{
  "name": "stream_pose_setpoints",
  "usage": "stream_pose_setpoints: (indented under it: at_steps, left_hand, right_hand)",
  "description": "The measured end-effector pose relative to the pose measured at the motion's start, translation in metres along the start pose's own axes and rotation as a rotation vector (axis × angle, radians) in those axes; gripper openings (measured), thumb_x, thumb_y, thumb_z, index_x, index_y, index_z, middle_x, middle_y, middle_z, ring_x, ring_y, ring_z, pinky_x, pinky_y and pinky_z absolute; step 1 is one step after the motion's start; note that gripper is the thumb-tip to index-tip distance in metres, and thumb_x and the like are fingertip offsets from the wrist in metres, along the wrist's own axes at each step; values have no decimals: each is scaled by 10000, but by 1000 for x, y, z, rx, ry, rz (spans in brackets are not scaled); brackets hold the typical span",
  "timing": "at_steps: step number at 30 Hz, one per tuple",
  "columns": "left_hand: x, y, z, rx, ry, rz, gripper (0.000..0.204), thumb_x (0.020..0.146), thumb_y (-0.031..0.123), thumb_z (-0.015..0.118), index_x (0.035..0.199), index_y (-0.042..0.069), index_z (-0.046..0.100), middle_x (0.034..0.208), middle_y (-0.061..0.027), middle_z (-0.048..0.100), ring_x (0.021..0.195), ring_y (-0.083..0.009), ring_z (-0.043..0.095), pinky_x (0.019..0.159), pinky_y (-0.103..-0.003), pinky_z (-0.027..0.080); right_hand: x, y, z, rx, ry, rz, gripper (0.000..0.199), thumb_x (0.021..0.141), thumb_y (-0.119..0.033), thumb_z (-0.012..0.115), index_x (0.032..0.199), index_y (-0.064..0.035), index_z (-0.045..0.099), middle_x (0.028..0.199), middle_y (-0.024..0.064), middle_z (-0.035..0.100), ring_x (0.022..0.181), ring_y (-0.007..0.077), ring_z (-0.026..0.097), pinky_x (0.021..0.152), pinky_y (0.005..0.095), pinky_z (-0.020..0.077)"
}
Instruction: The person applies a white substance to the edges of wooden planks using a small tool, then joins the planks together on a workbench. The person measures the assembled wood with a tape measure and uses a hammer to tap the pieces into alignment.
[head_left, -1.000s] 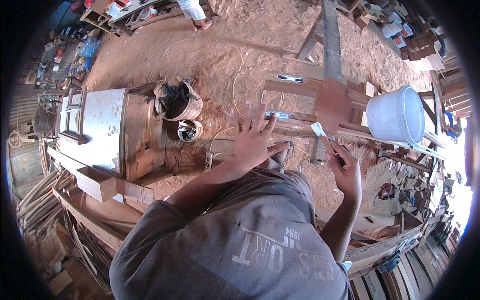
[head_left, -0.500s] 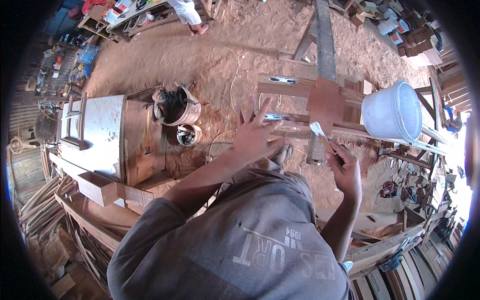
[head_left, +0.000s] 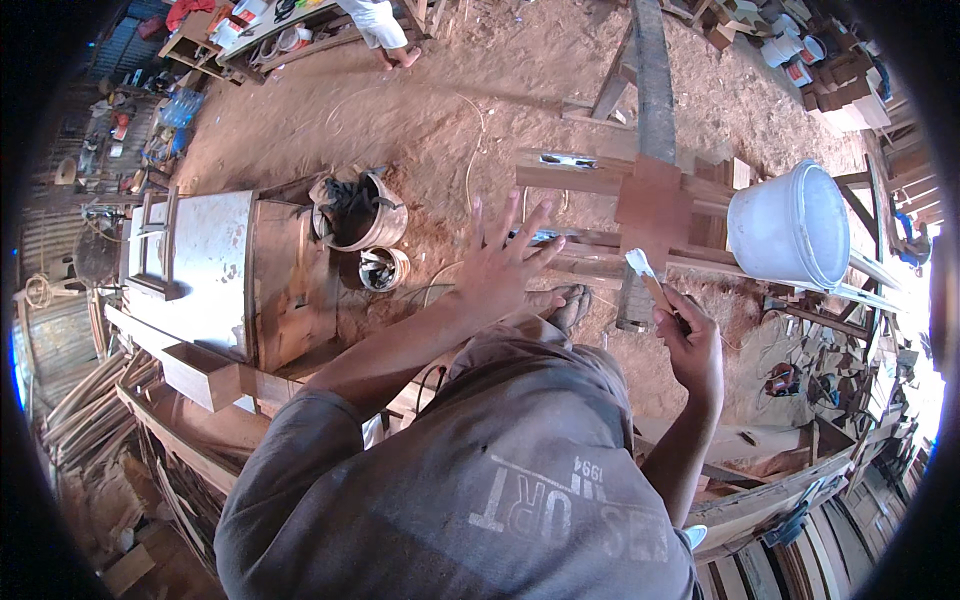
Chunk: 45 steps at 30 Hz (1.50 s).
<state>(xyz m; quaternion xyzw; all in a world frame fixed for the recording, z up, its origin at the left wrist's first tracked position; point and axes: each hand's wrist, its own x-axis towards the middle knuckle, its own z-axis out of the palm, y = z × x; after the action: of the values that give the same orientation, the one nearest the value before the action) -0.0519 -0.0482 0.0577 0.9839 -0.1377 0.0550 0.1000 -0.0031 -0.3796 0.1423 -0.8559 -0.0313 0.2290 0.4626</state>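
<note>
My right hand [head_left: 692,345] grips the wooden handle of a small brush [head_left: 658,290], whose tip is coated in something white. The brush points up and left, in front of a brown square board [head_left: 652,208] on a long dark beam [head_left: 655,95]. My left hand [head_left: 497,262] is stretched out, palm down, with fingers spread and nothing held. Beyond its fingertips lies a wooden piece [head_left: 590,178] with a white-smeared slot near its end. A second wooden piece [head_left: 590,238] runs nearer, partly hidden by my left fingers. Whether they touch it I cannot tell.
A white plastic bucket [head_left: 775,228] stands right of the brown board. To the left are a larger bucket [head_left: 385,218] with dark contents, a small bucket [head_left: 402,268] and a wooden cabinet [head_left: 290,275]. Someone in white shorts [head_left: 385,32] stands far back by a workbench.
My left fingers have shifted slightly to the right and now cover more of the nearer wooden piece. My right hand keeps its hold on the brush, nearly unmoved.
</note>
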Motion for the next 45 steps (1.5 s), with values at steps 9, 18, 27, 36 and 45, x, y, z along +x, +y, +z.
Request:
stream_pose_setpoints:
  at_steps: [9, 18, 27, 36, 45]
  left_hand:
    - [-7, -9, -15, -134, -58, -81, 884, 840, 896, 620, 1502, 313, 689, 1811, -164, 216, 1668, -534, 42, 1245, -853, -5]
    - [6, -33, -19, 27, -62, 58, 882, 867, 903, 555, 1559, 360, 629, 1827, -151, 222, 1657, -555, 124, 1243, -850, -12]
    - [-9, -50, -34, 16, -200, 11, 940, 891, 909, 512, 1609, 307, 586, 1848, -129, 135, 1679, -521, 1, 1244, -846, -43]
    - [-43, -37, -24, 19, -69, -91, 965, 878, 905, 551, 1575, 242, 627, 1827, -148, 168, 1676, -517, 4, 1239, -855, -8]
    - [-31, -46, -34, -119, -67, -158, 932, 848, 838, 700, 1502, 174, 691, 1797, -155, 238, 1679, -494, 48, 1256, -832, 16]
  right_hand:
    - [4, -5, 3, -39, -20, 10, 416, 1043, -134, 749, 1434, -2, 700, 1160, 135, 761, 952, 181, 697, 867, 346, 561]
    - [4, -8, 3, -63, -43, -38, 415, 1042, -134, 746, 1439, -20, 702, 1145, 139, 760, 939, 186, 682, 868, 347, 553]
    - [-3, -4, 2, -26, -9, -16, 399, 1052, -121, 725, 1429, 8, 701, 1171, 152, 765, 966, 184, 708, 868, 341, 564]
    - [-5, 3, 11, -36, -15, -62, 383, 1039, -112, 730, 1402, 10, 711, 1111, 143, 763, 934, 165, 696, 842, 338, 557]
    - [-9, -8, 13, 0, 4, -10, 382, 1046, -116, 725, 1405, 11, 709, 1094, 130, 743, 915, 161, 672, 835, 329, 546]
